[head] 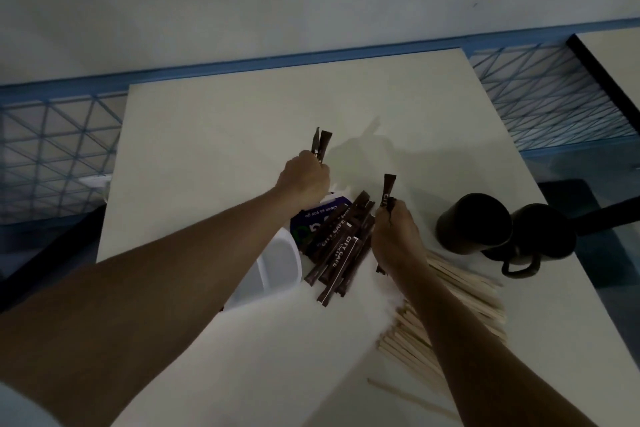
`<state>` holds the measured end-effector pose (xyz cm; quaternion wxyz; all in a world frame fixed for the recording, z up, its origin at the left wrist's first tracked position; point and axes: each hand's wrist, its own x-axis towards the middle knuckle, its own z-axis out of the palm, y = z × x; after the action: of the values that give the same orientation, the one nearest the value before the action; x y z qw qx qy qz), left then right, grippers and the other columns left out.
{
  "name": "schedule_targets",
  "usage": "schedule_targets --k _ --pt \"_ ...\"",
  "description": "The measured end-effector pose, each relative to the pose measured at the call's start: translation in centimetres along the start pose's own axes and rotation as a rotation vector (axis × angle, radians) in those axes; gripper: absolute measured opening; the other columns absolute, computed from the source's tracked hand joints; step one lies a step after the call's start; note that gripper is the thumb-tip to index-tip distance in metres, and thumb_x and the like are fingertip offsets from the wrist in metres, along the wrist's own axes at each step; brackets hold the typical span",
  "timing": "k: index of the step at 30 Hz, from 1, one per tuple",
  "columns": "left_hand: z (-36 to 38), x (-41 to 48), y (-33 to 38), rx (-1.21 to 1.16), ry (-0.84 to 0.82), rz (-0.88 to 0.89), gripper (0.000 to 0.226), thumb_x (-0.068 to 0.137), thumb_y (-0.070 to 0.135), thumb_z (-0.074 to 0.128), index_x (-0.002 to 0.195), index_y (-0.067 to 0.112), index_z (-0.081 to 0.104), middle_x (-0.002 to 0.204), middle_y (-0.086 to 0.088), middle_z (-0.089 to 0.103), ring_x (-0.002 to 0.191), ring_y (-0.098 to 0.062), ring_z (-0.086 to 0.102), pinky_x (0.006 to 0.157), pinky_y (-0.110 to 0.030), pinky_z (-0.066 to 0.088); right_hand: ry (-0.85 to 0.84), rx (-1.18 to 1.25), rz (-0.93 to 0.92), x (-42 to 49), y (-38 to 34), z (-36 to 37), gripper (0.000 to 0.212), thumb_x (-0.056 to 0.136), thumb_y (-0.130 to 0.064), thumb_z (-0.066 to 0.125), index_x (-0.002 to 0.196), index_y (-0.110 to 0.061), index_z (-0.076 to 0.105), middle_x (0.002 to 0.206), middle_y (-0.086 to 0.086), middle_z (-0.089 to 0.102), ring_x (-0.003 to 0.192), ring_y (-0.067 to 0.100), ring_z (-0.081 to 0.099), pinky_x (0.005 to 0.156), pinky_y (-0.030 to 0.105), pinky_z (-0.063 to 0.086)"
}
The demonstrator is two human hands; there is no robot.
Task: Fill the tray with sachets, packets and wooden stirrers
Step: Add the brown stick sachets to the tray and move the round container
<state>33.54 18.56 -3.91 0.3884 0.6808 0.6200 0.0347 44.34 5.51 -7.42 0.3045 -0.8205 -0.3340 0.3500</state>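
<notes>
Head cam, looking down at a white table (pixel 214 135). I've got both hands over the middle of it. Left hand (pixel 304 180) is closed in a fist round a couple of dark brown sachets (pixel 321 144); their ends stick up past the knuckles, clear of the tabletop. Right hand (pixel 398 236) is pinching one more sachet (pixel 388 191) between thumb & fingers, held upright, its printed end poking up above the fingertips.

Between the two hands there's a loose pile of sachets (pixel 337 253), brown w/ white "CITY CAFE" lettering, fanned out flat on the table. The far end of the pile overlaps a purple packet (pixel 313 218) w/ white print on it. Just left of the pile, partly under my left forearm, sits the white tray (pixel 277 263); the part of its inside I can see looks bare.

Wooden stirrers (pixel 460 291) lie in a big heap at lower right, running under my right forearm; one stray stirrer (pixel 412 399) lies apart near the bottom edge. Two dark mugs (pixel 474 222) stand side by side on the right of the table, touching or nearly so.
</notes>
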Motion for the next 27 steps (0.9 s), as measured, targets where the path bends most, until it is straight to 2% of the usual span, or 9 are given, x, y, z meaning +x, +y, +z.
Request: schedule_targets --k 2,5,9,12,14,18,21,24,27 --pt "-0.8 -0.5 0.0 -0.099 -0.016 -0.006 0.033 0.099 0.02 0.038 0.12 -0.001 0.051 0.117 -0.016 0.061 0.095 -0.028 0.059 0.074 -0.035 0.048 -0.009 0.025 -0.011 -0.1 -0.7 -0.2 0.026 0.102 -0.04 0.03 0.104 -0.021 0.047 0.096 0.008 0.059 0.084 0.023 0.06 0.075 0.05 0.055" --pt "-2.2 -1.6 -0.2 -0.203 -0.004 0.007 0.031 0.099 0.021 0.04 0.119 0.002 0.054 0.115 -0.015 0.064 0.103 -0.027 0.061 0.091 -0.043 0.051 -0.028 0.1 -0.017 -0.6 -2.1 -0.3 0.024 0.103 -0.038 0.031 0.105 -0.021 0.048 0.097 0.009 0.061 0.087 0.024 0.061 0.078 0.051 0.055" --pt "-3.9 -3.6 -0.8 -0.306 0.038 0.032 0.026 0.1 0.019 0.038 0.114 0.009 0.057 0.104 -0.003 0.069 0.081 -0.009 0.059 0.068 -0.028 0.046 -0.11 0.328 0.015 -1.5 -4.2 0.0 0.021 0.107 -0.03 0.034 0.108 -0.015 0.049 0.092 0.009 0.057 0.08 0.021 0.057 0.069 0.038 0.05" --pt "-5.3 -5.4 -1.9 -0.421 0.057 0.052 0.024 0.099 0.016 0.039 0.109 0.01 0.06 0.095 -0.003 0.072 0.094 -0.018 0.067 0.078 -0.034 0.051 -0.142 0.441 0.006 -2.4 -5.8 0.4 0.018 0.105 -0.026 0.036 0.097 -0.017 0.049 0.083 0.005 0.053 0.075 0.02 0.053 0.068 0.036 0.046" --pt "-6.2 -6.6 -2.8 -0.464 0.054 0.083 0.021 0.099 0.014 0.041 0.108 0.01 0.06 0.092 -0.004 0.074 0.093 -0.017 0.069 0.079 -0.035 0.051 -0.154 0.497 -0.011 -3.0 -6.8 0.8 0.019 0.104 -0.023 0.038 0.094 -0.015 0.051 0.082 0.004 0.053 0.075 0.019 0.051 0.071 0.038 0.046" --pt "-7.4 -9.1 -4.7 -0.548 0.031 0.124 0.017 0.1 0.011 0.044 0.109 0.007 0.059 0.093 -0.009 0.074 0.084 -0.017 0.071 0.086 -0.039 0.055 -0.161 0.555 -0.061 -4.5 -8.9 2.2 0.018 0.105 -0.017 0.039 0.095 -0.014 0.054 0.082 0.003 0.057 0.067 0.014 0.052 0.068 0.034 0.048" --pt "-7.8 -10.8 -6.1 -0.602 0.009 0.123 0.018 0.1 0.008 0.045 0.112 0.002 0.057 0.095 -0.015 0.072 0.091 -0.025 0.071 0.092 -0.045 0.054 -0.168 0.52 -0.113 -5.6 -10.2 3.5 0.019 0.105 -0.015 0.04 0.098 -0.014 0.057 0.082 0.002 0.058 0.069 0.015 0.054 0.069 0.034 0.049" --pt "-7.9 -12.3 -7.5 -0.554 0.017 0.133 0.016 0.099 0.01 0.048 0.108 0.002 0.06 0.094 -0.015 0.072 0.095 -0.034 0.069 0.092 -0.051 0.053 -0.177 0.504 -0.18 -6.6 -11.0 4.9 0.019 0.104 -0.01 0.041 0.102 -0.012 0.06 0.081 0.003 0.059 0.066 0.015 0.054 0.064 0.032 0.048" --pt "-7.6 -13.2 -9.0 -0.49 0.032 0.124 0.014 0.098 0.011 0.05 0.102 0.003 0.061 0.093 -0.017 0.072 0.096 -0.041 0.066 0.085 -0.047 0.053 -0.203 0.487 -0.209 -7.8 -11.6 6.3 0.019 0.105 -0.008 0.042 0.102 -0.008 0.061 0.084 0.004 0.06 0.069 0.014 0.055 0.057 0.023 0.051"
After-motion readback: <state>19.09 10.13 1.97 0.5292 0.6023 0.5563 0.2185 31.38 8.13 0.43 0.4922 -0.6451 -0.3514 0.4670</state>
